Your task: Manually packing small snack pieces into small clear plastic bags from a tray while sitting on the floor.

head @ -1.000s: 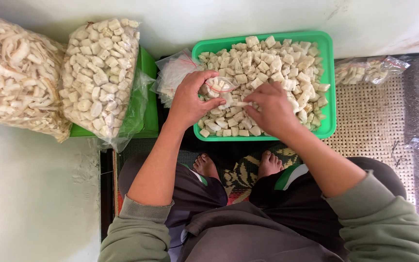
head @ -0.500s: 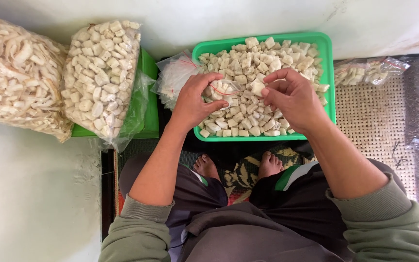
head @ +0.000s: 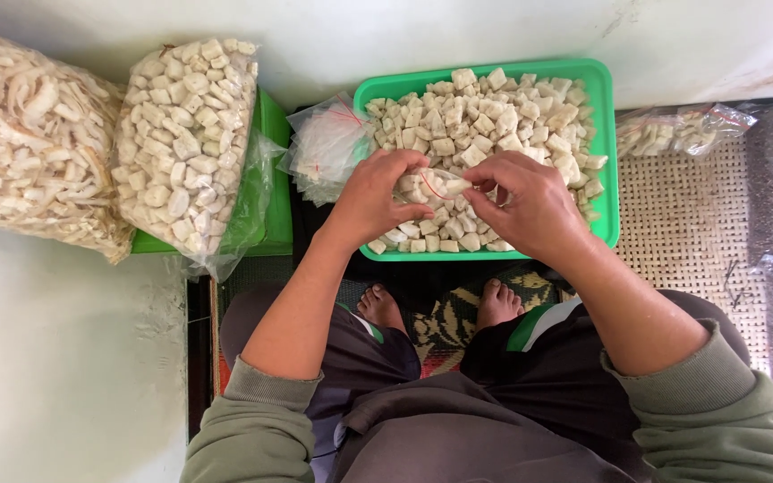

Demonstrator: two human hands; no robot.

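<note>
Bags are lining our left side: two large clear sacks, one of pale strips (head: 33, 143), one of pale cubes (head: 185, 143), then a stack of empty small bags (head: 326, 143). We are pinching one small clear bag (head: 429, 183) between our left hand (head: 378, 199) and right hand (head: 530, 204), both closed on it over the green tray (head: 608, 179). It is looking partly filled, though fingers are hiding it. Most cubes (head: 485, 116) are still waiting in the tray. One filled bag (head: 682, 130) is lying at the right.

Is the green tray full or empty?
Full: the green tray is heaped with pale cubes nearly edge to edge.
</note>
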